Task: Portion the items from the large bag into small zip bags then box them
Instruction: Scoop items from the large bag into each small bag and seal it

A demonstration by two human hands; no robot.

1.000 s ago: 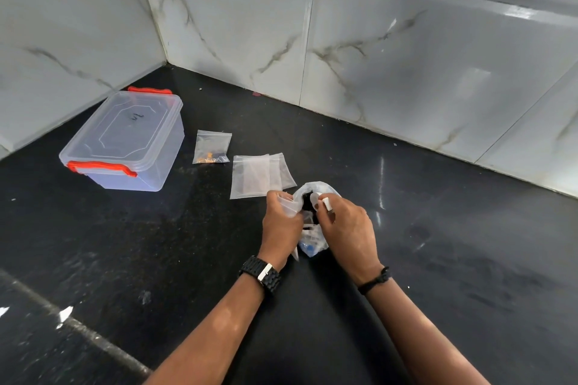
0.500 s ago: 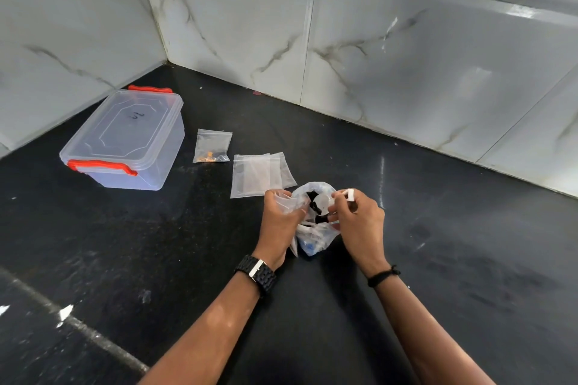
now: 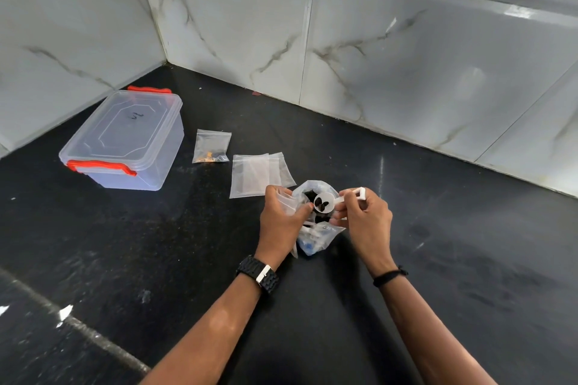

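Item: white scoop (image 3: 331,201), small, round bowl with flat handle. Bowl carries a few dark pieces. Handle runs from the bowl toward the person's right; long axis roughly parallel to the table's near edge.

Holder: right hand (image 3: 367,222), fingers pinching the handle at its outer end.

Item: large bag (image 3: 316,236), clear, mouth open upward, standing on the black table (image 3: 156,259) near its middle. The scoop bowl hovers directly over the mouth.

Item: small zip bag (image 3: 286,200), gripped by the curled fingers of the left hand (image 3: 281,222), touching the large bag on its left side. Whether its mouth is open cannot be told.

Relation governing the coming move, as judged: the zip bag lies just left of the scoop bowl, in line with the handle axis, so the right hand carries the bowl leftward.

Also present: two empty zip bags (image 3: 259,173) behind the hands; one filled zip bag (image 3: 212,147); lidded box (image 3: 125,139) toward the far left corner, well apart.
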